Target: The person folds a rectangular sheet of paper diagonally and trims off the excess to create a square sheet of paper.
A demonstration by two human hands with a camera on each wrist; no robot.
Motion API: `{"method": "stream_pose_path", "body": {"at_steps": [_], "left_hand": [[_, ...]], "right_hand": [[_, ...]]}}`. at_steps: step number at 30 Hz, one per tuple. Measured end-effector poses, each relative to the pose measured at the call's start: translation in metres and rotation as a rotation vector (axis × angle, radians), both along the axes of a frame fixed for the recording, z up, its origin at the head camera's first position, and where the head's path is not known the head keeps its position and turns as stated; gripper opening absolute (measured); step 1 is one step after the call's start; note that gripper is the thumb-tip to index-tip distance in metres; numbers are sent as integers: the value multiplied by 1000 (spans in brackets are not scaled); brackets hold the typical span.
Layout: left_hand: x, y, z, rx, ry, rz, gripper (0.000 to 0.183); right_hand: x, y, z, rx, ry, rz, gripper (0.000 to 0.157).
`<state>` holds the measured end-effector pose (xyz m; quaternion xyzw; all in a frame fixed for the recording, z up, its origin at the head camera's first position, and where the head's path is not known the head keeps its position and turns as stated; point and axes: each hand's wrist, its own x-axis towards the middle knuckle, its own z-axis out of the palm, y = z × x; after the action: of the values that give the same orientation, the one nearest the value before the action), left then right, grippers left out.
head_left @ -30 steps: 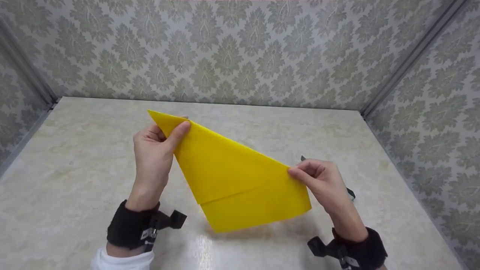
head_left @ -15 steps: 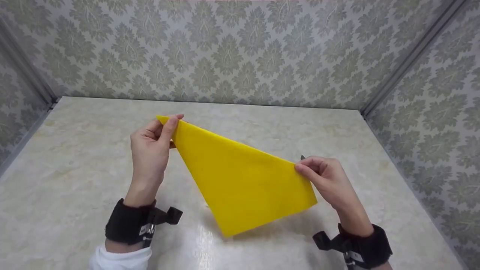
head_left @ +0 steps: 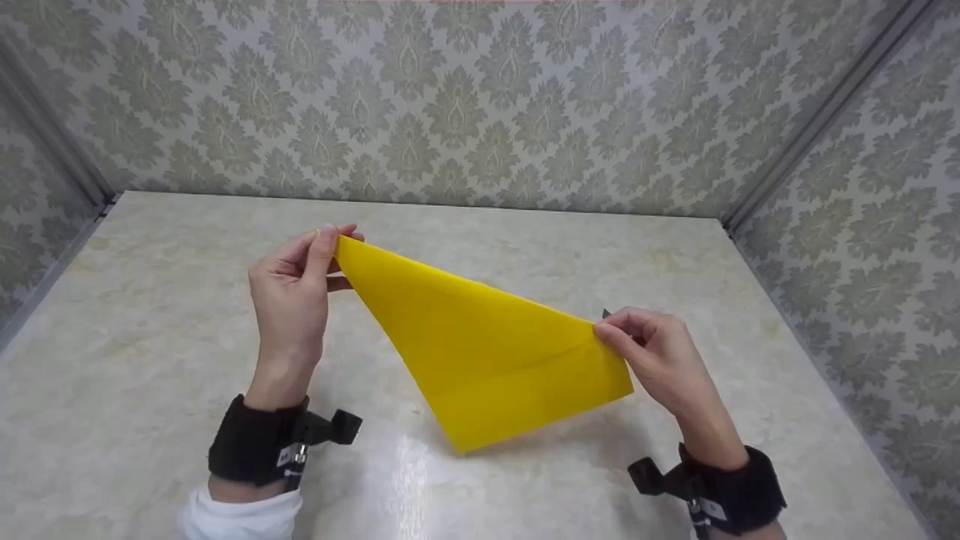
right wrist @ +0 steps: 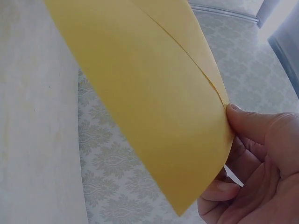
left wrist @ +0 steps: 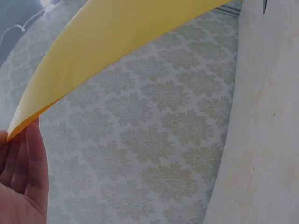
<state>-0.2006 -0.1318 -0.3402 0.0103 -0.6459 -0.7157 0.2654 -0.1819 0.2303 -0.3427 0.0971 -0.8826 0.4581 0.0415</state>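
Note:
A folded sheet of yellow paper (head_left: 487, 345) is held up above the table, stretched between both hands. My left hand (head_left: 292, 300) pinches its narrow pointed corner at the upper left, thumb in front. Lower on the right, my right hand (head_left: 656, 360) pinches the folded top edge between thumb and fingers. The paper slopes down from left to right, its broad lower corner hanging toward me. In the right wrist view a crease or flap edge runs across the paper (right wrist: 154, 93) to the thumb. The left wrist view shows the paper (left wrist: 117, 42) curving away from the left fingertips.
Below lies a pale marbled table (head_left: 187, 315). A dark object with a pointed tip (head_left: 607, 313) lies on it, mostly hidden behind the right hand. Patterned wall panels (head_left: 480, 97) stand at the back and both sides. Each wrist wears a black camera strap (head_left: 259, 442).
The left hand has slid outward to the paper's very tip, covering the point that stuck out before. The right hand has moved slightly right and up. The paper's lower corner has shifted right.

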Motion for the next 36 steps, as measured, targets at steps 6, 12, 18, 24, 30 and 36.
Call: {"method": "stream_pose_path", "body": {"at_steps": [6,12,18,24,30,36], "left_hand": [[0,-1,1,112,43,5,25],[-2,-3,1,289,90,-98,29],[-2,14,-6,2,-144,-472,64],[-5,37,-18,-355,-272,-635,97],[-3,39,-20,-322,-171,-563,95],[1,33,-16,-417,-81,-608,28]], "right_hand": [[-1,2,-1,-17,-17,25,19],[-4,7,-1,-165,-50,-3,18],[-5,4,-2,-367,-81,-97,14],[-6,3,-2,-429,-104,-130,19],[-7,3,-3,-409,-49,-57,19],[-4,5,-3,-364,42,-1,21]]}}
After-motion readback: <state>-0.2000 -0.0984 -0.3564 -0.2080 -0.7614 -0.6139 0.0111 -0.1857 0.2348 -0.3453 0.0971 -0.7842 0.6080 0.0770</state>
